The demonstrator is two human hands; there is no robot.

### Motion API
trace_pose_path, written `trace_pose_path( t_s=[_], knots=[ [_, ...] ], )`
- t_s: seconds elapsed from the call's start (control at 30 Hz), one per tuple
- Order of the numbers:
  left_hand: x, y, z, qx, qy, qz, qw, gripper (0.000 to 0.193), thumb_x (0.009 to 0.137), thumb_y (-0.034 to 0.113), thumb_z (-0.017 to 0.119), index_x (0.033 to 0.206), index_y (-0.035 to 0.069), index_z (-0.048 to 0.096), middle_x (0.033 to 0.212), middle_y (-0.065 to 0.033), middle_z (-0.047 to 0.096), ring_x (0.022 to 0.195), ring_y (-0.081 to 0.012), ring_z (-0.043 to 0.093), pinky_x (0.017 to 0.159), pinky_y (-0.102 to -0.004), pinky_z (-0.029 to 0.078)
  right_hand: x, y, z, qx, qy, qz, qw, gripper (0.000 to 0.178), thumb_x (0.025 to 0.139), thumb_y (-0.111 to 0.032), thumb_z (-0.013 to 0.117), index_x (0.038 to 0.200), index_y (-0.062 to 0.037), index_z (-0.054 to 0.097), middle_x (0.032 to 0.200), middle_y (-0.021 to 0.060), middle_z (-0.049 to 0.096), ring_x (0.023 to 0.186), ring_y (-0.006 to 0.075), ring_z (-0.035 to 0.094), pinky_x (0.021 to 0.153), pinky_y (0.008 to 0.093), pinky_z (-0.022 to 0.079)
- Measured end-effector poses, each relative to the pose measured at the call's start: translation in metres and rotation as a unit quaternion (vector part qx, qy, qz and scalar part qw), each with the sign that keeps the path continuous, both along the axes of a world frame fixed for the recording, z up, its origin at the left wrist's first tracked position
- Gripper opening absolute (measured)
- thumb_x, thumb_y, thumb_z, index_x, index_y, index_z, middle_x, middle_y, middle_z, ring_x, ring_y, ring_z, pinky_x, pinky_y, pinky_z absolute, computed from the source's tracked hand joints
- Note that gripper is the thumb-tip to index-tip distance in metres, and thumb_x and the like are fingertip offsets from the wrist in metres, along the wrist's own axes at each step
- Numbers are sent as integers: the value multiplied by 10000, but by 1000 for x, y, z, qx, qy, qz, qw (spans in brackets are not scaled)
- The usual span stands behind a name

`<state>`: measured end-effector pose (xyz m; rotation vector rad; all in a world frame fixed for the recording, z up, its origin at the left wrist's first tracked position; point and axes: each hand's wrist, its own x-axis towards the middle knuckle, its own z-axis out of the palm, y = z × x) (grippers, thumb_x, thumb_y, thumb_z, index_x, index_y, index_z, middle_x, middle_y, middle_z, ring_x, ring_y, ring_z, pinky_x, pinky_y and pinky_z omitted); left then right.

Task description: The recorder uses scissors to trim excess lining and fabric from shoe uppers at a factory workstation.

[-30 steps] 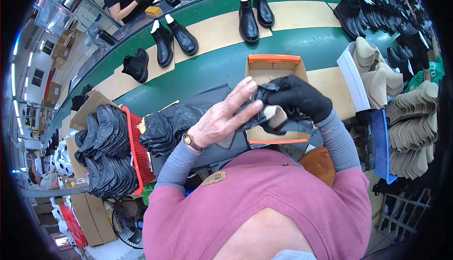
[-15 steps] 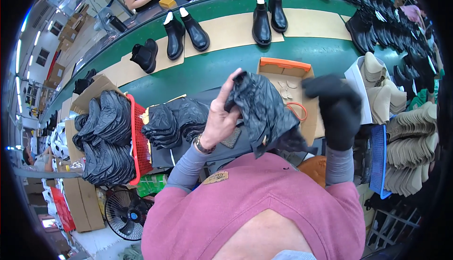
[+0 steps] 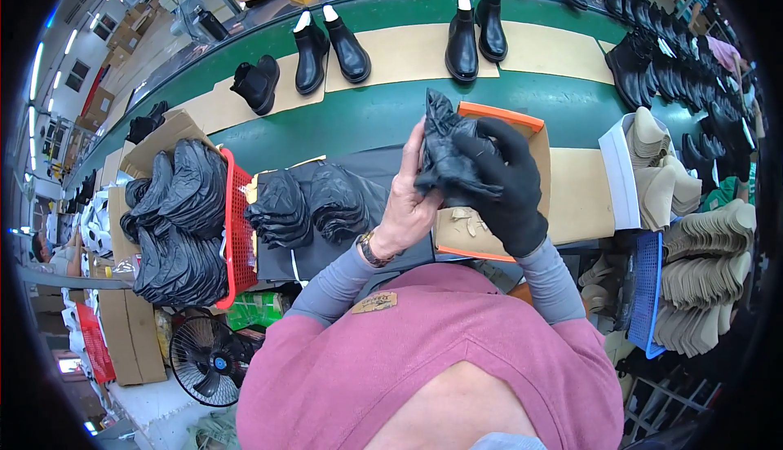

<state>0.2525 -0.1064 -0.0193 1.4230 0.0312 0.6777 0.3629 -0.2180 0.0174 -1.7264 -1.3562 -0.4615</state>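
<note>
In front of my chest, both hands hold a crumpled sheet of thin black plastic [image 3: 443, 146], gathered up. My left hand [image 3: 405, 209], bare with a bracelet at the wrist, is closed on its left side, thumb along the edge. My right hand [image 3: 522, 193], in a black glove, grips the opposite side with bent fingers. Whether anything lies inside the plastic cannot be seen. Below and behind the right hand is a shallow carton with an orange rim [image 3: 506, 114], small pale pieces [image 3: 469, 220] inside. Left of my hands, two stacks of black plastic-covered pieces [image 3: 277, 212] rest on a dark sheet [image 3: 277, 266].
Beyond lies a green belt [image 3: 383, 124] carrying cardboard sheets and black boots [image 3: 310, 57]. A red basket [image 3: 237, 234] and more black stacks [image 3: 183, 266] stand left. At right are a white box [image 3: 617, 172], beige shaped inserts [image 3: 705, 242] and a blue basket [image 3: 645, 295].
My right hand has come in from the right and taken hold of the black plastic. The plastic has been gathered into a smaller, more upright bundle. The carton shows more at its near side.
</note>
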Motion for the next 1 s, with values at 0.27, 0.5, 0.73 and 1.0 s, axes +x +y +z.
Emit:
trace_pose_path(
  t_s=[0.27,0.5,0.73,1.0],
  knots=[
    [-10,27,8,-88,-14,-139,986,665,869,-5,568,1463,43,273,1394,-84,416,1212,-140,483,980,-260,429,8,4,-2,-39,-3,77,996,442,575,-133,801,1004,-117,694,1202,136,600,909,288,628,732,365,495],
    [-27,32,31,-59,131,64,988,418,855,-65,534,1262,27,552,1192,-41,578,1140,-115,517,1003,-288,415,-12,32,8,-73,100,216,968,428,748,-24,641,1163,65,581,970,175,664,684,270,627,542,366,479],
    [-36,43,-6,48,-33,222,973,395,753,-113,482,1092,37,618,1052,-94,647,1050,-186,611,934,-322,467,-28,31,25,-179,133,361,905,441,755,-201,698,1145,-4,639,1464,255,367,1326,387,421,1043,431,384],
    [-78,43,-4,-89,-66,272,956,302,934,168,611,1181,-6,603,1117,-89,655,999,-180,614,907,-321,479,-44,81,-21,-15,154,335,929,549,836,120,601,1344,41,409,1318,194,494,1179,314,545,965,394,502]
  ],
)
